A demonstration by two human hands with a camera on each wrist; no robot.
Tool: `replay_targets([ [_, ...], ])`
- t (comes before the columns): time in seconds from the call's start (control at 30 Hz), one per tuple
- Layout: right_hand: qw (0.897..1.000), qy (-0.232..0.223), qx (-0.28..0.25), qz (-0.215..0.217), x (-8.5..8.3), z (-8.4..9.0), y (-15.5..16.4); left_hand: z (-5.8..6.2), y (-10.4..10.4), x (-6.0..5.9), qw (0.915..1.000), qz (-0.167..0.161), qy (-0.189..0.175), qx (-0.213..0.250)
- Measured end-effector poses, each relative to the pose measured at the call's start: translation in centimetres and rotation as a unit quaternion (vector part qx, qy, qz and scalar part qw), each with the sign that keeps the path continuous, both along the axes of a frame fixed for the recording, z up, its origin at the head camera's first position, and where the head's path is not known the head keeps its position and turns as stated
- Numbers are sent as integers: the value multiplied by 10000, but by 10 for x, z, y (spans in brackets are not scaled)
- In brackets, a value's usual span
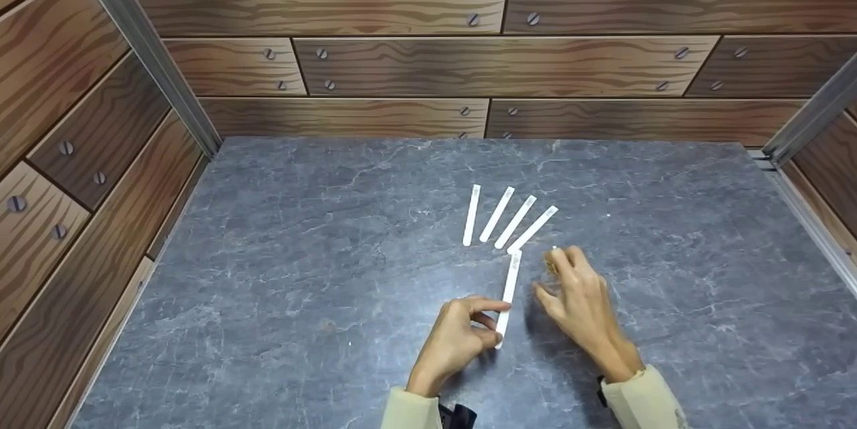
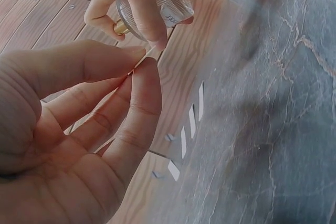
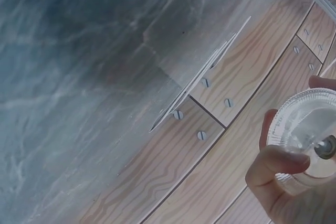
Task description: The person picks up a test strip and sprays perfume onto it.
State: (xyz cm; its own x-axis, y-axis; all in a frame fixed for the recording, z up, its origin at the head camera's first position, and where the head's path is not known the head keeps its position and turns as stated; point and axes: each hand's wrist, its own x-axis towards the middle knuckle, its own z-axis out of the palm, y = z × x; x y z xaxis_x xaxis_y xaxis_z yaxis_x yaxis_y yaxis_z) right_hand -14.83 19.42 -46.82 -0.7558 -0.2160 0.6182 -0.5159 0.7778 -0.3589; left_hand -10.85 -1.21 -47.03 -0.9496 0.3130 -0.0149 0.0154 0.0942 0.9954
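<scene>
**Paper strip and small glass bottle held over a grey stone top**

Wood-plank walls (image 1: 402,67), printed with grain and screw heads, close in the scene on three sides, with metal corner posts (image 1: 144,47) where the walls meet. Below them lies the grey marbled tabletop (image 1: 301,248), veined in white and taking up most of the head view.

Near the front edge are the person's two arms in pale sleeves (image 1: 643,402). The left hand (image 1: 455,342) pinches the near end of a long white paper strip (image 1: 509,292) between thumb and fingertips; the left wrist view shows the thumb and forefinger pressed together on the strip's thin edge. The strip points away from the person, its far end reaching close to the row of strips beyond.

The right hand (image 1: 579,302) is just beside that strip, to its right, with fingers curled round a small clear glass bottle (image 2: 170,3). The bottle is round and ribbed, with a gold-coloured fitting (image 2: 121,26) at one end. In the left wrist view it sits right above the pinched strip; whether it touches the paper cannot be told.

Farther back on the tabletop lie four more white strips (image 1: 505,218), fanned side by side, their near ends close together and their far ends spread apart.
</scene>
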Motion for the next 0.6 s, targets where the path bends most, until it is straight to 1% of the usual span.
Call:
replay_targets([
  [0.17, 10000, -28, -36, -65, 0, 1, -2, 0, 0, 0, 10000, 35, 67, -38],
  [0.6, 10000, -21, 17, -58, -1, 0, -3, 0, -1, 0, 10000, 28, 55, -48],
])
